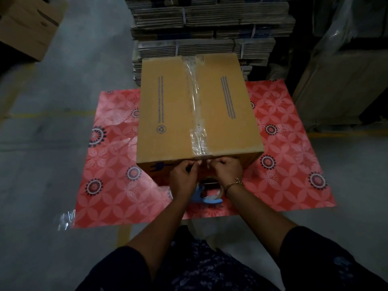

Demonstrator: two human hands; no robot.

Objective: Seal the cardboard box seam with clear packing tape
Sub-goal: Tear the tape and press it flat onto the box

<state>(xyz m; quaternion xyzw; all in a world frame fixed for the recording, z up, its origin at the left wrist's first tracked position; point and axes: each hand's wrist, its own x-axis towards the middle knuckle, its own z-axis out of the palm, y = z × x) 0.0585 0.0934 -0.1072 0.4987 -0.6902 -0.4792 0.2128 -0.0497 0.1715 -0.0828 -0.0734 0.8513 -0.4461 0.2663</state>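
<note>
A brown cardboard box [168, 106] stands on a red flowered mat [109, 185]. Clear packing tape [196, 114] runs along its top centre seam from the far edge to the near edge. My left hand [184, 177] and my right hand [225, 171] sit close together on the box's near wall, just under the top edge. The curled fingers of both pinch the tape end where it folds over that edge. A blue tape dispenser [206, 195] with its roll sits right below, between my wrists; its upper part is hidden by my hands.
Bundled stacks of flat cardboard [210, 28] rise right behind the box. An open carton [27, 24] stands at far left and large wrapped boxes [340, 80] at right. A scrap of clear film [67, 219] lies at the mat's near left corner. Grey concrete floor surrounds the mat.
</note>
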